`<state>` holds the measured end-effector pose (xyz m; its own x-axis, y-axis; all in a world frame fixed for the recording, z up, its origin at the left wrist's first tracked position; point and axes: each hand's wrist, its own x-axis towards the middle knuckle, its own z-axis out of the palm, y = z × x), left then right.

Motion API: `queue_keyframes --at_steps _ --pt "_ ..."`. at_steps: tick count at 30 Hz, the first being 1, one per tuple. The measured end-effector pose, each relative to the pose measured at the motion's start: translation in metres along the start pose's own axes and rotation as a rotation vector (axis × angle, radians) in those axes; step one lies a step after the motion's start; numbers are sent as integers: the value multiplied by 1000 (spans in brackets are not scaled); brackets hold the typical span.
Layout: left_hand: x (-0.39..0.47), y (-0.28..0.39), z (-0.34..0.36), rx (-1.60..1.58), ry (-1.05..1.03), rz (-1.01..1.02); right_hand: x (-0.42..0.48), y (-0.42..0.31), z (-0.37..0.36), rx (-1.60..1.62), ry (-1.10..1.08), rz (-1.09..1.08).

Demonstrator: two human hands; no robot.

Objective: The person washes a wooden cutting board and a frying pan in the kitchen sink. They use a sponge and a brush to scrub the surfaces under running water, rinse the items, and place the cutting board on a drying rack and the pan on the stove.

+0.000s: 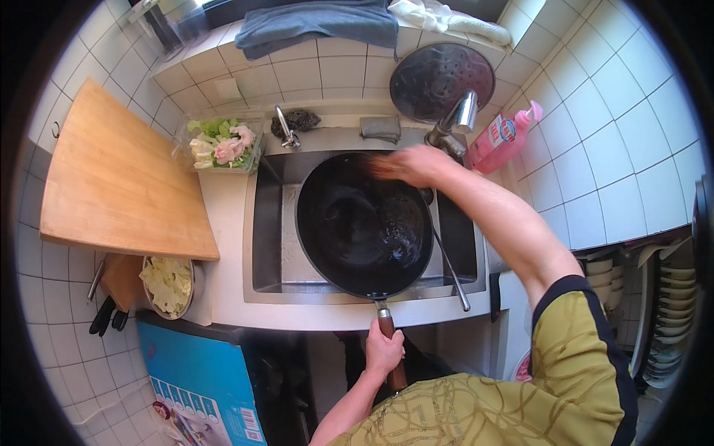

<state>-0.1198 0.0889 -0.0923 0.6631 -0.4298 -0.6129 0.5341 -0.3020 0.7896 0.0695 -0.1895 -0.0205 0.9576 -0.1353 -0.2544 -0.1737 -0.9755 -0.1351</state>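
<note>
A black wok rests over the stainless steel sink, some water glistening in its right side. My left hand grips its brown wooden handle at the front edge of the counter. At the wok's far right rim is my right hand, palm down, the arm reaching across the sink's right side. Motion blurs its fingertips, and a reddish-brown smear there may be fingers or a scrubber. A long-handled metal utensil leans over the sink beside the wok, its far end partly hidden.
Behind the sink stand a faucet, a pink pump bottle, a round dark lid, a folded cloth and a scouring pad. Leftward are a wooden board, a plastic tub of greens and a bowl of chopped leaves.
</note>
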Motion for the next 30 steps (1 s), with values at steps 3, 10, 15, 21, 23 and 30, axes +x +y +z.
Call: queue_keyframes --at_steps 3,10,15,21,23,30 --pt "-1 -1 -8 101 69 -1 -64 41 36 -3 -349 33" --pt "-4 18 -33 471 137 23 -191 29 67 1033 -66 522" --pt "-13 43 -47 781 214 143 -227 21 104 1702 18 632" --pt "-25 59 -54 1081 256 104 -239 10 113 1746 42 556" --pt "-29 57 -50 1101 268 127 -244 7 111 1701 39 556" --pt "-33 53 -38 1117 294 139 -248 8 105 1211 -108 463"
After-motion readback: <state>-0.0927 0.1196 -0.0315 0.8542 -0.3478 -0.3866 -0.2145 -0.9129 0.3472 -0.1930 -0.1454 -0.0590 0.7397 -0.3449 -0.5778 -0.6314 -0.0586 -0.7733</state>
